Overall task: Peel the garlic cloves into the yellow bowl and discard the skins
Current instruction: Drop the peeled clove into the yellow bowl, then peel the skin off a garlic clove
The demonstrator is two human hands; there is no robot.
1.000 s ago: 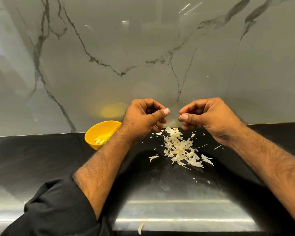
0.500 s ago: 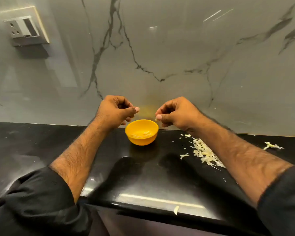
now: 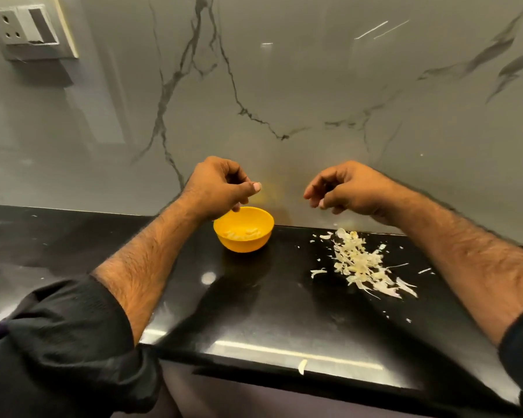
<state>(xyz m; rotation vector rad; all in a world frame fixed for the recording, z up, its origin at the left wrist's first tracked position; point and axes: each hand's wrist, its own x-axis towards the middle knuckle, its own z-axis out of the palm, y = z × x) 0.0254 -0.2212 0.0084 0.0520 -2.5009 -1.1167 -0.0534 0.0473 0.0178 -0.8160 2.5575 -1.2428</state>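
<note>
The left hand (image 3: 216, 185), fingers curled with thumb against them, hovers at centre frame just above the yellow bowl (image 3: 244, 230); whether it pinches anything I cannot tell. The right hand (image 3: 347, 188) hangs loosely curled, holding nothing visible. Peeled cloves (image 3: 242, 233) lie in the bowl; skins (image 3: 360, 260) are heaped at right on the black counter (image 3: 269, 312).

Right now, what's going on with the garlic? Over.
Left hand curled above yellow bowl, grip contents unseen. Right hand loosely curled. Peeled cloves in bowl. Skins piled on counter.
</note>
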